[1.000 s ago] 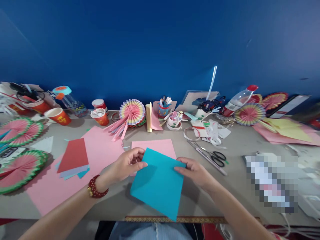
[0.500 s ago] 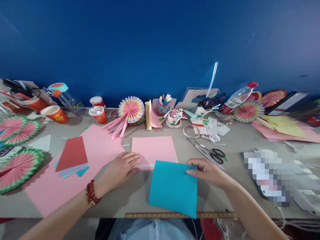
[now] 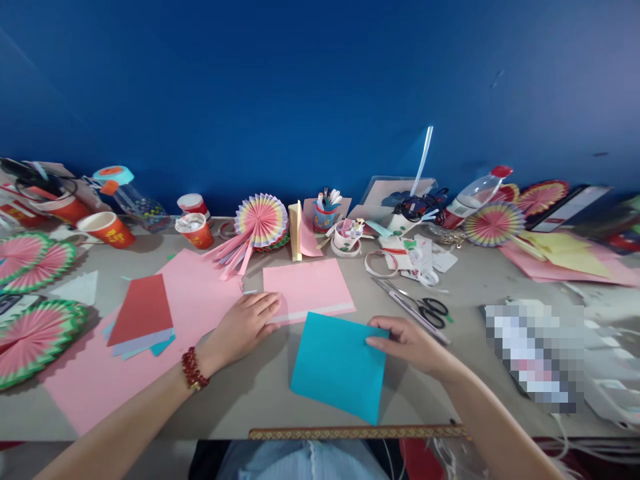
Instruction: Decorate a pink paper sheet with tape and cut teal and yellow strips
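- At the lower centre of the frame, one teal sheet (image 3: 337,370) hangs from the right hand (image 3: 405,343); whether its bottom edge touches the desk (image 3: 240,407) cannot be told.
- The right thumb and fingers pinch its upper right corner, hiding that spot.
- The left hand (image 3: 247,330) lies palm down just left of centre, palm unseen, fingers straight and close together, thumb a little apart.
- Its fingertips cover the left edge of one small pink sheet (image 3: 310,283); the teal sheet's upper left corner overlaps that sheet's lower edge in view.
- One large pink sheet (image 3: 200,293) spreads at left, partly behind the left hand and one red card (image 3: 145,310); blue pieces peek from under the card, too overlapped to count.
- Three green-edged fans (image 3: 37,337) sit at the left, the frame's border cutting some off.
- One pastel fan (image 3: 261,220) stands at upper centre, another mostly hidden behind it.
- Three more fans (image 3: 494,223) lean at upper right, one largely covered.
- Two bottles (image 3: 470,200) tilt, one upper left, one upper right.
- One pair of scissors (image 3: 420,305) and one cutter (image 3: 419,318) lie right of centre.
- At lower right, a pixelated patch (image 3: 530,357) masks something unreadable.
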Demonstrator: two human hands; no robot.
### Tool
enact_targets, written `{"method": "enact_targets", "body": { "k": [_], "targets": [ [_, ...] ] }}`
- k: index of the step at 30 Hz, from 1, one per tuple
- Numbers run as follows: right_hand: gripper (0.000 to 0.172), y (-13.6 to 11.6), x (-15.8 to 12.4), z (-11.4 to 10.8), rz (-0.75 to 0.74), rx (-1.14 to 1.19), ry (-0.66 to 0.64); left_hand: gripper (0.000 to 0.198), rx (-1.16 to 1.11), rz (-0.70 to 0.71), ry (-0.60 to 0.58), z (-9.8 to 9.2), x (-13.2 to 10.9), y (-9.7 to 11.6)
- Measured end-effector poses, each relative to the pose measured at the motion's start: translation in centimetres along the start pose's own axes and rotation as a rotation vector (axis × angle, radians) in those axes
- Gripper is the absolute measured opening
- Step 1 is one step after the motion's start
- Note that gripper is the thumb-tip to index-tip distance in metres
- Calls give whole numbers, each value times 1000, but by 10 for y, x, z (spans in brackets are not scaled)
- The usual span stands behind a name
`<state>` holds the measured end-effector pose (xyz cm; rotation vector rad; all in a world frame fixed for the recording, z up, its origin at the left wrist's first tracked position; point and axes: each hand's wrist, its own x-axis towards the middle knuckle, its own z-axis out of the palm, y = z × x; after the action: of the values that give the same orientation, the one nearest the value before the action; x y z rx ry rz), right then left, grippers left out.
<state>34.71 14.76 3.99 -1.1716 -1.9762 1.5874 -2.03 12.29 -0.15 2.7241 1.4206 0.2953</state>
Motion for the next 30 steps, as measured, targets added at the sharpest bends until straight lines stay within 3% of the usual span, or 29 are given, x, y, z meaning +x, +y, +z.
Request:
{"method": "enact_targets", "body": {
  "k": [10, 13, 16, 19, 21, 23, 26, 28, 30],
  "targets": [
    [36, 6, -1, 1, -4, -8, 3, 39, -21, -4, 21, -4, 0, -9],
    [35, -1, -1, 2, -30, -41, 40, 40, -152, -56, 57, -7, -4, -5],
    [31, -18, 4, 6, -90, -179, 111, 48, -417, -117, 159, -23, -2, 11],
    [21, -41, 7, 12, -258, -349, 198, 55, -552, -78, 229, -50, 8, 32],
    [20, -54, 4, 17, -442, -448, 308, 26, -530, 35, 353, -67, 14, 43],
    [24, -59, -4, 22, -606, -570, 417, 18, -457, 144, 455, -77, 14, 49],
    [36, -45, -19, 33, -762, -784, 484, 26, -298, 229, 509, -71, -1, 53],
    [39, -25, -25, 45, -836, -900, 423, 25, -199, 232, 434, -54, -15, 55],
    [30, -2, -27, 59, -818, -963, 326, 24, -162, 203, 308, -33, -30, 58]
  ]
}}
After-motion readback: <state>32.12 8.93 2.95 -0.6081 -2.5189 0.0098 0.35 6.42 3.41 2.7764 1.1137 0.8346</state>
